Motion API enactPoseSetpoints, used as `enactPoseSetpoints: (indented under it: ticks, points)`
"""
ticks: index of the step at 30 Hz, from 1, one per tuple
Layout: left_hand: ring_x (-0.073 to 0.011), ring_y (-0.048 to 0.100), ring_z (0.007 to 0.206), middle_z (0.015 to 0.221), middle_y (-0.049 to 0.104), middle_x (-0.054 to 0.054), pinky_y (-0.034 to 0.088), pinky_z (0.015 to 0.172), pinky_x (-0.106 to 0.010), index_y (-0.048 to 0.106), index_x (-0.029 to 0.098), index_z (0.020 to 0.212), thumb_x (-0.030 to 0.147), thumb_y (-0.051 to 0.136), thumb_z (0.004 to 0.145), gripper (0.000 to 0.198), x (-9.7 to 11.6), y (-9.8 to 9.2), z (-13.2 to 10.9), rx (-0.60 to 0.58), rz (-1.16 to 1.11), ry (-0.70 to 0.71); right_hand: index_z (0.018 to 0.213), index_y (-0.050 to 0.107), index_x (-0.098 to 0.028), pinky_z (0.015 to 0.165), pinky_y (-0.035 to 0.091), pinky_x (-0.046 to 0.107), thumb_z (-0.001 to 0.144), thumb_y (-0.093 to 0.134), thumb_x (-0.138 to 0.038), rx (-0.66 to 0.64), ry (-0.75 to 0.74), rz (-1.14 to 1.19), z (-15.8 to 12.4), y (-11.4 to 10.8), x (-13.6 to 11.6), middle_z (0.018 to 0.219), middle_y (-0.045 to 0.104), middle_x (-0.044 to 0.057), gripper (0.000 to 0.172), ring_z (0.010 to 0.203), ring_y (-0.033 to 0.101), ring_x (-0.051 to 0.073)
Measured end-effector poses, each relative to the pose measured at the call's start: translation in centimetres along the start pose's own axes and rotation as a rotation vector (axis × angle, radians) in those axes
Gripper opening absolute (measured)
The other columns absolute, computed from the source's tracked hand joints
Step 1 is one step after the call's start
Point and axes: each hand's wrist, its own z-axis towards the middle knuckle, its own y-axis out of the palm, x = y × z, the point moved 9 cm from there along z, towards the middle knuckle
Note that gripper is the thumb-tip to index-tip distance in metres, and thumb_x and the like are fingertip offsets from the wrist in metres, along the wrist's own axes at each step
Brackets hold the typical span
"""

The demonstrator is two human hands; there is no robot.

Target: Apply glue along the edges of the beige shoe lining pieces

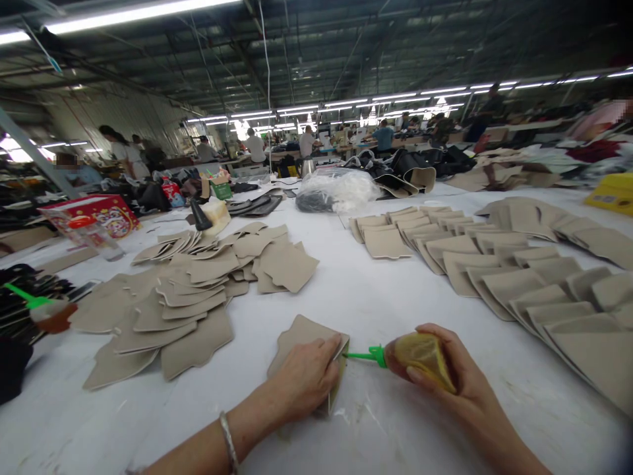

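In the head view, my right hand (459,376) is wrapped round a squeeze bottle (418,356) of amber liquid, lying nearly level. Its thin green nozzle (363,355) points left and meets the right edge of a beige material piece (297,333). My left hand (311,373) grips that piece near this edge, fingers together and pressed on its top. The edge looks lifted or folded, with a yellowish strip beneath. Parts of the piece are hidden under my left hand. To the left lies a heap of similar flat beige pieces (198,330).
Rows of overlapping beige pieces (459,267) spread over the right side of the white table (237,422). At the left stand another green-tipped bottle (52,315) and a red-lidded clear jar (96,237). A plastic-wrapped bundle (339,190) lies further back. Several people work in the background.
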Motion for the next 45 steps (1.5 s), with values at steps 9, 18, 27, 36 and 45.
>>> enactPoseSetpoints:
  ticks: [9,18,27,36,45]
  points:
    - [-0.0283,0.06,0.104,0.116,0.062,-0.011,0.046,0.093,-0.041,0.041,0.017,0.14,0.029,0.03,0.093,0.05,-0.1,0.2,0.2,0.004,0.04,-0.007,0.115,0.051,-0.026,0.075,0.046,0.028,0.077,0.068,-0.05,0.064,0.119,0.058,-3.4,0.9,-1.0,0.098,0.061,0.001,0.048,0.085,0.06,0.024]
    - [-0.0294,0.06,0.101,0.114,0.063,-0.012,0.047,0.09,-0.043,0.042,0.018,0.139,0.03,0.031,0.093,0.049,-0.1,0.1,0.0,0.024,0.033,-0.007,0.117,0.049,-0.026,0.077,0.044,0.026,0.077,0.067,-0.049,0.047,0.17,0.077,-4.1,1.0,-0.4,0.1,0.061,0.0,0.049,0.089,0.059,0.023]
    - [-0.0303,0.06,0.103,0.115,0.062,-0.013,0.046,0.091,-0.044,0.044,0.017,0.138,0.03,0.032,0.092,0.049,-0.1,0.1,0.1,0.009,0.017,-0.023,0.118,0.047,-0.027,0.076,0.045,0.025,0.078,0.065,-0.049,0.012,0.175,0.082,-4.2,1.6,-0.4,0.099,0.061,-0.001,0.05,0.085,0.06,0.022]
    - [-0.0279,0.057,0.111,0.123,0.06,-0.01,0.042,0.098,-0.041,0.044,0.019,0.138,0.028,0.032,0.091,0.049,-0.1,0.1,0.0,-0.006,-0.031,-0.033,0.12,0.043,-0.024,0.073,0.047,0.028,0.083,0.068,-0.051,-0.019,0.014,0.02,1.4,-0.1,0.9,0.096,0.058,0.002,0.053,0.083,0.059,0.022]
    - [-0.0263,0.055,0.114,0.127,0.059,-0.01,0.039,0.102,-0.039,0.044,0.017,0.139,0.027,0.033,0.09,0.052,-0.2,0.0,0.1,0.009,-0.093,-0.042,0.116,0.048,-0.023,0.075,0.047,0.031,0.08,0.073,-0.048,-0.049,0.09,0.171,1.2,0.3,1.4,0.092,0.062,0.002,0.05,0.084,0.059,0.024]
